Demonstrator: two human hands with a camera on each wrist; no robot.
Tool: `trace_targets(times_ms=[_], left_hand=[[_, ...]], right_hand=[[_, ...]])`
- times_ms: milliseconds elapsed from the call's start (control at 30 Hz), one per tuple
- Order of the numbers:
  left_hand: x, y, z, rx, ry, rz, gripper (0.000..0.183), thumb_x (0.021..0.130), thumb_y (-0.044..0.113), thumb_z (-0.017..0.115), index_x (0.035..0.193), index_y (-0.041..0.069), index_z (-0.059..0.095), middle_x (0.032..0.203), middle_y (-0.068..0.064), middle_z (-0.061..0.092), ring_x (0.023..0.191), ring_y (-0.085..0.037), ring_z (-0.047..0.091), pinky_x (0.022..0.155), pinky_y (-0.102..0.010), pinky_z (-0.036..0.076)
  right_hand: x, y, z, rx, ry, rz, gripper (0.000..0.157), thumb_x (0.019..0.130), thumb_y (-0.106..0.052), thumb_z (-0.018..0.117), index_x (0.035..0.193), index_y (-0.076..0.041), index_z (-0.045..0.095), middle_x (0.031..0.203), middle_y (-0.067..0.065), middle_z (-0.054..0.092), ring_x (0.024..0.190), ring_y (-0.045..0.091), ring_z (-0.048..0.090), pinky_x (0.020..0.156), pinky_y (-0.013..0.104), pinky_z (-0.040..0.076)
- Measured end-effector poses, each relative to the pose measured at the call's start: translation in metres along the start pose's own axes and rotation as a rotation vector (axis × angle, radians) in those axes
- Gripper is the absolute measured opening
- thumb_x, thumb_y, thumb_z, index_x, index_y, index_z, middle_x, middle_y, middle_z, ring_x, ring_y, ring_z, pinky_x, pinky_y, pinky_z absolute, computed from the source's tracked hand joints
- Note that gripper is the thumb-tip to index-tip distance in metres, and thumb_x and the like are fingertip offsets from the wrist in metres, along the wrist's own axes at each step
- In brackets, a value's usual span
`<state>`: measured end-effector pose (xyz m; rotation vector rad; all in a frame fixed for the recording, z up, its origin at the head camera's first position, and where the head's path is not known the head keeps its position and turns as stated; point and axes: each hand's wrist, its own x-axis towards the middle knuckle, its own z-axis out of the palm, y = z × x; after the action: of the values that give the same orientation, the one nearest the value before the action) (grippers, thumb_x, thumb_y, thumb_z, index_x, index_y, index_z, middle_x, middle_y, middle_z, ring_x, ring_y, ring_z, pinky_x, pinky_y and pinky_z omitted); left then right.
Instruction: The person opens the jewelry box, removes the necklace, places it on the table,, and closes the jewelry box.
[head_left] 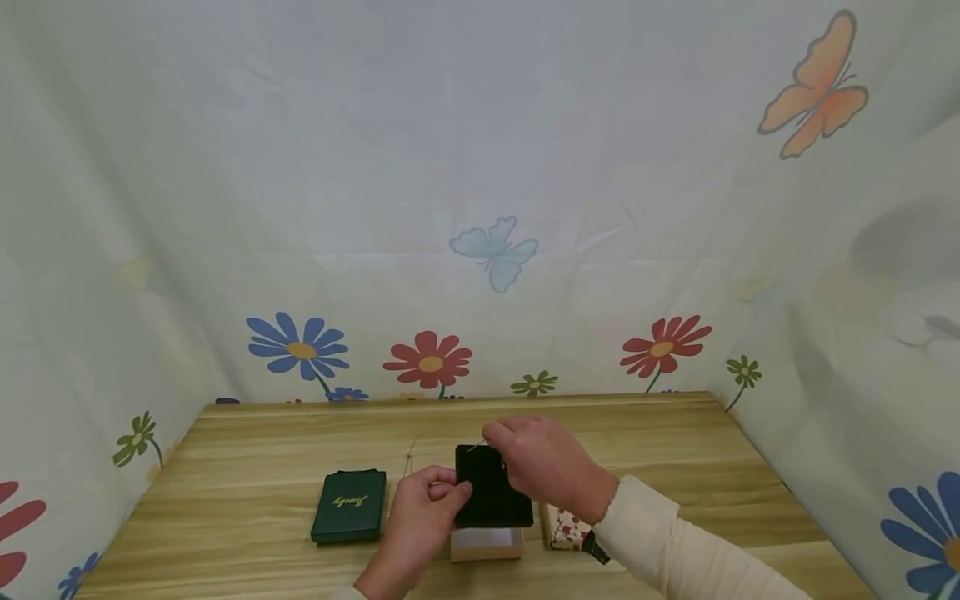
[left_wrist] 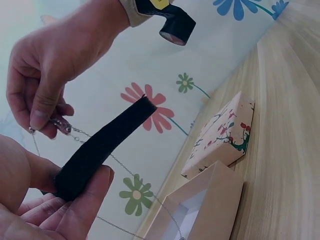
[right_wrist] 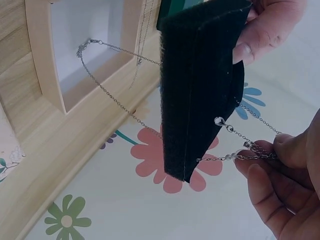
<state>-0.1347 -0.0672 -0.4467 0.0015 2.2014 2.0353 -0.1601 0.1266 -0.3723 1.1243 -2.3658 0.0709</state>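
Observation:
My left hand (head_left: 420, 518) pinches a black velvety jewelry pad (head_left: 491, 498) by its left edge, between thumb and fingers. Tilted up, the pad hangs over an open pale-pink box (head_left: 487, 552). A thin silver necklace (right_wrist: 117, 101) loops out from behind the pad, its clasp end hanging at the box's white inside. On the pad's other face, my right hand (head_left: 551, 462) pinches the gathered chain between thumb and fingertips. A small pinkish pendant (left_wrist: 62, 125) shows at these fingertips in the left wrist view. A clear round bead (right_wrist: 219, 121) lies against the pad's face.
A dark green box (head_left: 350, 506) with gold lettering lies left of my left hand. Beside the open box sits a floral-patterned lid (head_left: 562, 527), partly under my right forearm. Another fine chain (head_left: 409, 460) lies on the wooden table (head_left: 262, 450). A flowered curtain surrounds the table.

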Motion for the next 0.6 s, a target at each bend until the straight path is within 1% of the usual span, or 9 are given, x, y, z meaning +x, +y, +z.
trace_targets(times_ms=[167,267,500,600], left_hand=[[-0.0005,-0.0010,0.0004,0.017,0.009,0.000,0.022,0.099,0.016,0.071,0.108,-0.003,0.066,0.085,-0.003,0.077,0.068,-0.012,0.060,0.061,-0.029,0.052],[-0.0001,-0.0019,0.0009,0.029,0.013,0.010,0.021,0.098,0.015,0.071,0.107,-0.003,0.067,0.085,-0.003,0.077,0.070,-0.012,0.061,0.062,-0.029,0.051],[-0.0004,-0.0012,0.0012,0.056,0.012,0.027,0.021,0.098,0.014,0.071,0.107,-0.004,0.067,0.089,-0.008,0.078,0.076,-0.012,0.065,0.065,-0.030,0.053],[-0.0002,-0.0013,0.0015,0.064,0.012,0.027,0.021,0.098,0.013,0.070,0.108,-0.004,0.067,0.090,-0.009,0.079,0.077,-0.012,0.066,0.066,-0.030,0.053]], right_hand=[[-0.0001,0.0016,-0.0003,0.004,0.010,-0.015,0.019,0.087,0.008,0.070,0.090,-0.009,0.064,0.069,-0.004,0.059,0.054,0.005,0.048,0.055,0.014,0.045],[-0.0001,0.0019,0.0000,0.009,0.012,-0.018,0.019,0.087,0.009,0.070,0.090,-0.009,0.064,0.069,-0.004,0.060,0.055,0.005,0.050,0.057,0.015,0.047],[0.0006,0.0022,-0.0010,0.019,0.010,-0.019,0.022,0.085,0.011,0.069,0.089,-0.010,0.063,0.069,-0.003,0.060,0.055,0.005,0.050,0.058,0.014,0.047],[0.0007,0.0028,-0.0003,0.021,0.012,-0.019,0.021,0.086,0.011,0.069,0.089,-0.010,0.063,0.070,-0.003,0.061,0.056,0.006,0.052,0.060,0.015,0.051]])
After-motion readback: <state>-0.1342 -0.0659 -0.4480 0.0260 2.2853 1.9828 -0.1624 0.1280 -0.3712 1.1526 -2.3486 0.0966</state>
